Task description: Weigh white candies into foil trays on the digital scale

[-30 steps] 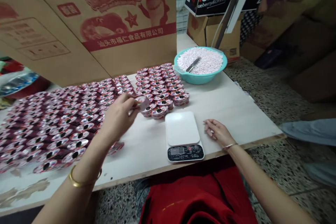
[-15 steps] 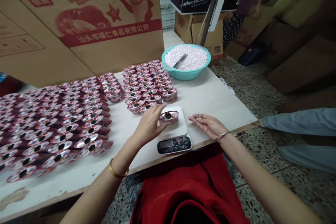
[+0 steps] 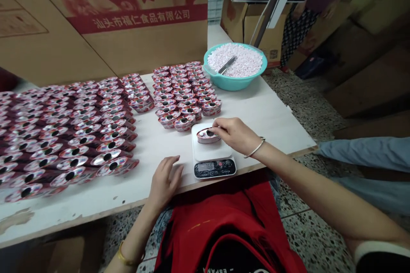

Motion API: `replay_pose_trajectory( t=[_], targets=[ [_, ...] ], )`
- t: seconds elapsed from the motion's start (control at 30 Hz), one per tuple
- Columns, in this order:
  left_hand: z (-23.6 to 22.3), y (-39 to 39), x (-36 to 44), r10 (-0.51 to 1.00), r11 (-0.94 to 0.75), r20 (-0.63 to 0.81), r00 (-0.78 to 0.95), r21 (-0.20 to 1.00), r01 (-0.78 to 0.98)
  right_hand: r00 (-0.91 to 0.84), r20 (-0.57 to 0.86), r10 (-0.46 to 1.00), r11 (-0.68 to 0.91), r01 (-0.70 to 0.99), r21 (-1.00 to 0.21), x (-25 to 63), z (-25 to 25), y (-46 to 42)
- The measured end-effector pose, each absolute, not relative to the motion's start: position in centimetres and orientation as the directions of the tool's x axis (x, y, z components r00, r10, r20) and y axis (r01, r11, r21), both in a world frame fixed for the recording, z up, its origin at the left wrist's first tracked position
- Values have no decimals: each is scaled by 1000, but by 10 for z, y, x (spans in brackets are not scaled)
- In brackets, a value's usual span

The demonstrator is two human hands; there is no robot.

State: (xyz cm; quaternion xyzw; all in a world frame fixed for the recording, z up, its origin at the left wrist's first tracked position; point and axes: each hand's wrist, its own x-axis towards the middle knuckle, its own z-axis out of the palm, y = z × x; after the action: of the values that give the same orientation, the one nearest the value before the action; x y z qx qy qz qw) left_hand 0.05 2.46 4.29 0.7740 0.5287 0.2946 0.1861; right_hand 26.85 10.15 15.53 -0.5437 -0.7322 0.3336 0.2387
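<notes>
A small oval container (image 3: 205,136), printed in red and purple with a dark round hole in its top, rests on the white digital kitchen scale (image 3: 209,153). My right hand (image 3: 235,134) reaches over it from the right, its fingertips pressed together at the hole. Whatever those fingers hold is hidden. My left hand (image 3: 165,181) hovers by the table's front edge, left of the scale, with fingers apart and nothing in them. The scale's display is lit, its digits hard to read.
Behind the scale stands a short block of similar containers (image 3: 187,102); many more rows (image 3: 70,140) fill the left. A turquoise basin (image 3: 235,83) of small whitish tablets holds a metal scoop or tongs (image 3: 227,65). Large cartons (image 3: 144,47) rise behind. Other people stand at the right.
My left hand brought a container onto the scale, let go and drew back towards the front edge. My right hand moved left from beside the scale to the container's top.
</notes>
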Motion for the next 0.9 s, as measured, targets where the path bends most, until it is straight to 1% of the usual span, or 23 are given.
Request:
replay_pose_trajectory(
  t=[0.1,0.17,0.23,0.3,0.43,0.53,0.6,0.63,0.7,0.77,0.83,0.87,0.9],
  targets=[
    [58,35,17,885,-449,383,265,551,703,-302,-61,951,198,750,-631,258,153,110],
    [67,45,29,846,-510,440,302,499,701,-290,-70,954,192,776,-601,256,150,114],
    [71,54,42,810,-561,466,355,439,702,-284,-51,958,190,756,-627,259,148,117],
    [72,61,54,788,-588,472,395,387,711,-280,-12,960,197,704,-682,266,146,119],
    [71,72,78,776,-599,465,426,332,729,-237,25,971,175,638,-750,290,141,124],
    [75,80,91,760,-617,472,447,309,724,-175,37,984,142,640,-755,310,140,137],
    [78,84,92,758,-614,494,426,317,723,-131,94,987,158,668,-727,324,144,158],
    [79,85,89,759,-608,509,406,331,722,-102,140,985,172,696,-697,332,148,173],
    [77,82,76,770,-583,534,349,369,724,-29,238,971,170,786,-595,349,156,212],
    [66,71,56,804,-525,525,280,405,749,41,282,959,92,891,-445,367,160,259],
    [50,52,34,853,-433,475,215,417,799,81,226,971,-13,958,-288,384,157,306],
    [41,42,24,877,-384,442,189,410,827,85,167,982,-46,973,-228,391,152,328],
    [32,31,15,898,-339,408,167,395,854,73,123,990,-48,979,-200,396,145,347]
  ],
)
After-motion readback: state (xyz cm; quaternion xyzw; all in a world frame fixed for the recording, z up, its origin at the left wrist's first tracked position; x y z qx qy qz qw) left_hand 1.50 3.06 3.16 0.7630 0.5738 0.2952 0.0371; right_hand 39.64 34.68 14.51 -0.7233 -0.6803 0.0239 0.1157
